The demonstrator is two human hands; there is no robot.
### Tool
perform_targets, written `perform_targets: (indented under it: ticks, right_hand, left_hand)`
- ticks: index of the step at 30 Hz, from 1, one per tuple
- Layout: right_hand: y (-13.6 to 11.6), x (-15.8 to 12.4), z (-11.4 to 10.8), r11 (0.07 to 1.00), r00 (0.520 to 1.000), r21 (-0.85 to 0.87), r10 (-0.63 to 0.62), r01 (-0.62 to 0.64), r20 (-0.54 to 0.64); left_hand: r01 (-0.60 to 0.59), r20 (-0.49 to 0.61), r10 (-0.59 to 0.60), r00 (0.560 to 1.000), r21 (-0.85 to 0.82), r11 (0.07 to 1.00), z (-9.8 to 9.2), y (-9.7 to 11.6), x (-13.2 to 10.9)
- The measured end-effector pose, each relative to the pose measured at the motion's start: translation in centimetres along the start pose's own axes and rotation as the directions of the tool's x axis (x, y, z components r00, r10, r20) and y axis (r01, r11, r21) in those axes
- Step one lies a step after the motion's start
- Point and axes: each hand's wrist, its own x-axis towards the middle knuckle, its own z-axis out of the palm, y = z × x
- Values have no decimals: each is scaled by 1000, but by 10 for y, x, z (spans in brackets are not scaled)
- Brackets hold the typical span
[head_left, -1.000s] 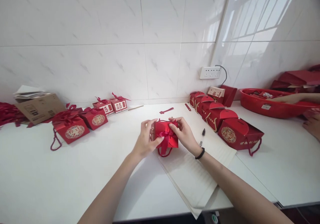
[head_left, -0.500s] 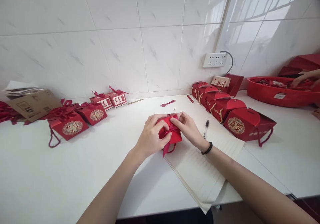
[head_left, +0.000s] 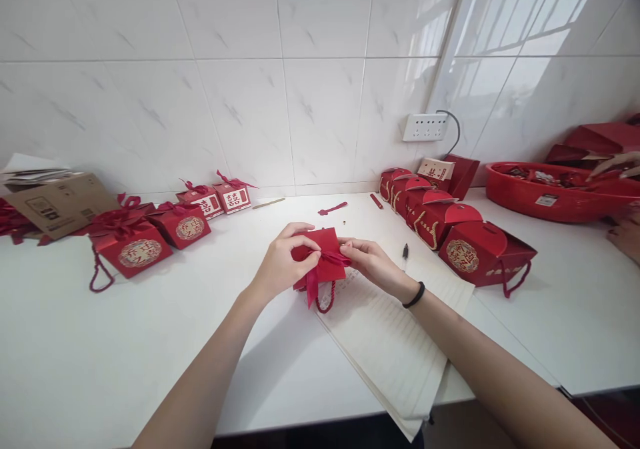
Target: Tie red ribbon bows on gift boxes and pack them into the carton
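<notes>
In front of me a small red gift box [head_left: 327, 239] stands at the left edge of a stack of lined paper. A dark red ribbon [head_left: 313, 287] crosses its top, one tail hanging over the near side beside a twisted cord handle [head_left: 326, 302]. My left hand [head_left: 287, 262] pinches the ribbon at the left of the knot, thumb and forefinger closed. With thumb and fingertips, my right hand [head_left: 367, 262], a black band at its wrist, grips the ribbon on the right side. The far side of the box is hidden.
Finished-looking red boxes with bows [head_left: 143, 252] stand left, near a cardboard piece [head_left: 57, 202]. On the right are a row of red boxes [head_left: 463, 252], a pen [head_left: 405, 254], lined paper [head_left: 390, 342] and a red basin [head_left: 565, 202], with another person's hands [head_left: 623, 163] beside it.
My hands have moved apart from the knot, drawing the ribbon out to both sides, so more of the box top shows. The view has shifted slightly.
</notes>
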Motion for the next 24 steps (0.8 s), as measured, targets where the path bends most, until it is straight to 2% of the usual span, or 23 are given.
perform_targets:
  ticks: [4, 11, 16, 24]
  right_hand:
    - [1, 0, -1, 999, 1000, 30, 30, -30, 3]
    - [2, 0, -1, 1000, 999, 14, 11, -10, -53]
    - [2, 0, -3, 1000, 998, -18, 8, -9, -60]
    - [-13, -5, -8, 973, 995, -228, 53, -33, 82]
  left_hand:
    - [24, 56, -26, 998, 30, 999, -4, 0, 1]
    - [63, -47, -62, 997, 3, 998, 3, 3, 0]
    - [119, -47, -119, 992, -18, 993, 3, 5, 0]
    - [159, -50, -161, 986, -36, 987, 2, 3, 2]
